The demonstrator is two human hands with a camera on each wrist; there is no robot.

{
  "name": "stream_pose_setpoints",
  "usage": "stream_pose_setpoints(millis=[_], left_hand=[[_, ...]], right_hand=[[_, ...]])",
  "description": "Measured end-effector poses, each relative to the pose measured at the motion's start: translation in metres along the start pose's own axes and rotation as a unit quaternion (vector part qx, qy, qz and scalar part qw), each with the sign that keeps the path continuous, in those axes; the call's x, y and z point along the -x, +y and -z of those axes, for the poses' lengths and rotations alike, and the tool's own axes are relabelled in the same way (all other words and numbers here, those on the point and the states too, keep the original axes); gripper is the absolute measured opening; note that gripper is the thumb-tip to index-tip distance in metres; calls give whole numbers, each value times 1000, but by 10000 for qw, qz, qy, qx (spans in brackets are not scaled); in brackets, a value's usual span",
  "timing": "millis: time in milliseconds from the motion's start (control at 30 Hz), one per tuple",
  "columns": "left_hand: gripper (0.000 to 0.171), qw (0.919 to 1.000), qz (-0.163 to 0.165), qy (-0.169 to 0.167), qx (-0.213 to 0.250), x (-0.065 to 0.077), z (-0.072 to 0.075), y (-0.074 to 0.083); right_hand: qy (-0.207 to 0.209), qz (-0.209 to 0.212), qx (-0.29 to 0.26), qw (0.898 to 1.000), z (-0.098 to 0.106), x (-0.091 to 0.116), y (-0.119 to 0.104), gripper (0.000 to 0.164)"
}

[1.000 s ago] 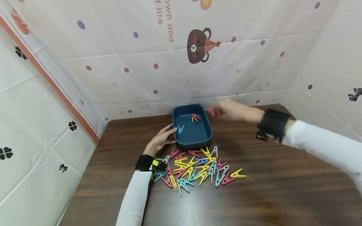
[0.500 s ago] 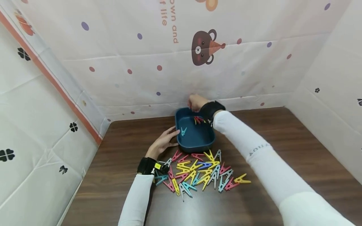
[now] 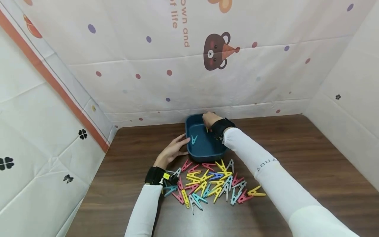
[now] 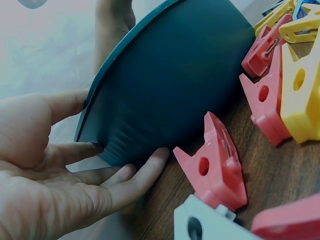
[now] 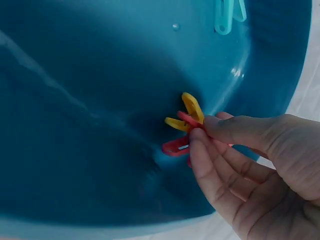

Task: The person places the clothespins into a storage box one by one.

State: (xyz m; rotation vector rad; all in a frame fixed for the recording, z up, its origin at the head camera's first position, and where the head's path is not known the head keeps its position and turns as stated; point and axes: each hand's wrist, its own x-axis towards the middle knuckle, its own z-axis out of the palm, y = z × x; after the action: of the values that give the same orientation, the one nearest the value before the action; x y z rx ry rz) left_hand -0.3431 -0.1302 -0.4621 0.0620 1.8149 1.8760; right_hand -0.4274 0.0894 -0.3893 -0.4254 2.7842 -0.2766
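Observation:
The blue plastic tub (image 3: 204,152) stands near the back wall. My left hand (image 3: 171,151) holds its left side; in the left wrist view one fingertip goes over the rim and other fingers (image 4: 142,182) touch the outer wall near the base. Reaching into the tub's far right part, my right hand (image 3: 210,119) pinches a red clothespin (image 5: 176,146) between thumb and fingers, close to the floor. A yellow clothespin (image 5: 191,106) lies right against it. A turquoise clothespin (image 3: 193,139) lies by the left wall inside. From the head, my right hand hides most of the red one.
A loose heap of yellow, red, blue, grey and turquoise clothespins (image 3: 204,184) covers the wooden table (image 3: 124,204) in front of the tub. One yellow clothespin (image 3: 256,191) lies at its right edge. A printed cloth wall (image 3: 148,89) rises directly behind the tub.
My right hand has come left from beyond the tub's right side, passed over the far rim, then lowered into the tub with the red clothespin. The left hand stays on the tub.

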Motion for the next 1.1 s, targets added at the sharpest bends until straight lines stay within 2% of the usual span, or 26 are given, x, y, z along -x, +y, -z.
stream_pose_setpoints(millis=[100,200,367,467,600,733,900,967,1100], left_hand=[[65,10000,-18,38,-5,-1,-1,-3],[65,10000,-10,73,-5,-1,-2,-2],[67,10000,-8,16,-5,-1,-5,-1],[68,10000,-56,72,11,0,-4,-2],[68,9999,-50,121,-40,2,-4,-4],[69,9999,-2,143,-51,6,-1,-9],[68,9999,39,65,-76,4,-1,-11],[67,10000,24,6,-96,2,-1,-9],[66,10000,-34,46,-64,0,1,-5]], right_hand=[[-62,130,-161,9998,4,15,1,26],[-107,427,-333,9985,17,30,6,20],[333,1185,-203,9922,46,60,20,26],[572,1775,-78,9824,60,91,25,27],[528,2516,53,9664,65,146,31,22],[243,2847,156,9582,45,198,31,20],[-296,2809,620,9573,0,259,35,26],[-461,2753,854,9564,-17,276,39,30],[-315,2920,1189,9485,-49,291,46,40]])
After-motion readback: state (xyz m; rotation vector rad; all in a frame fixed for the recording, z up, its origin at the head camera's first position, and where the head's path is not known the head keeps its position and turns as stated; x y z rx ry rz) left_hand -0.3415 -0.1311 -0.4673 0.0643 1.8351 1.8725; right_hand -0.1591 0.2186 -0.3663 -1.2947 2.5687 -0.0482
